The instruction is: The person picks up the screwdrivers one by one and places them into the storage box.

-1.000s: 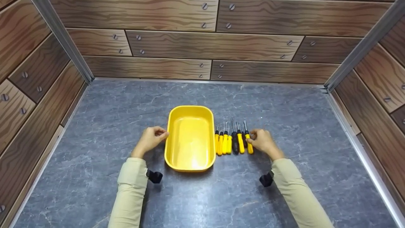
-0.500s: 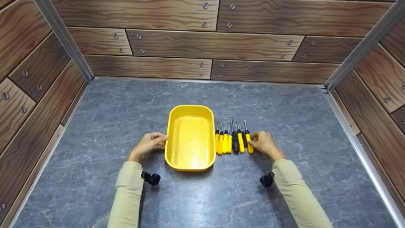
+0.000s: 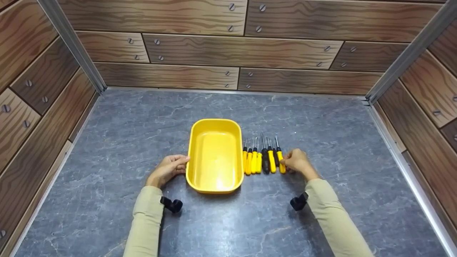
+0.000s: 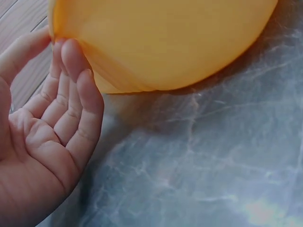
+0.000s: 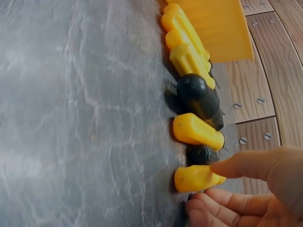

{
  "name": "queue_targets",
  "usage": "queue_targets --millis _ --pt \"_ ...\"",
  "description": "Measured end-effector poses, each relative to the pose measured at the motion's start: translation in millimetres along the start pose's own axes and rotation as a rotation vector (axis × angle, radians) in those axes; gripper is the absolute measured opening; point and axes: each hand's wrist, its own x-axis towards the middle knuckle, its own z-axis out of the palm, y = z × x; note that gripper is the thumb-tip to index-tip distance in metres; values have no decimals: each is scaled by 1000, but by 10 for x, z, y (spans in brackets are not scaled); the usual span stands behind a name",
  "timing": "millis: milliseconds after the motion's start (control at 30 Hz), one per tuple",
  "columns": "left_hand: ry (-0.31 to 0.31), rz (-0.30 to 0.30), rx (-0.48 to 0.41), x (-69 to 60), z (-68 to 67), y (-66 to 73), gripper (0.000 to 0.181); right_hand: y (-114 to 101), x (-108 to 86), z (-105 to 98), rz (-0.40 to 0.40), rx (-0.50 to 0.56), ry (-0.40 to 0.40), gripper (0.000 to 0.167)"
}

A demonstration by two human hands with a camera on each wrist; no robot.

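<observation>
Screwdrivers lined up on bench just beside yellow tray, handles toward the person (likely for easy reach), with tray's edge pinched by left hand, presumably for steadiness, and end screwdriver held in closed thumb-and-finger grip of right hand.

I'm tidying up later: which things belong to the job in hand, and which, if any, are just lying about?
Likely in the job:
yellow tray, pinched at its rim by the left hand
screwdriver row, with the right hand pinching the rightmost screwdriver

Not job items; setting or worn gear:
grey tabletop
wood-patterned walls
black wrist devices
</observation>
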Motion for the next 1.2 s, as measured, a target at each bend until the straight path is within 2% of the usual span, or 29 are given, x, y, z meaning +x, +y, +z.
queue_targets --millis 167,467,900,1200 --pt "7 2 -4 -5 0 -28 14 -29 13 -3 64 30 -27 13" --pt "6 0 -9 -5 9 -32 12 -110 33 21 199 36 -7 14" --pt "53 -7 -15 6 28 -34 10 -124 39 26 238 -35 48 19" --pt "94 -7 -7 8 37 -36 8 -89 50 15 199 -122 81 23"
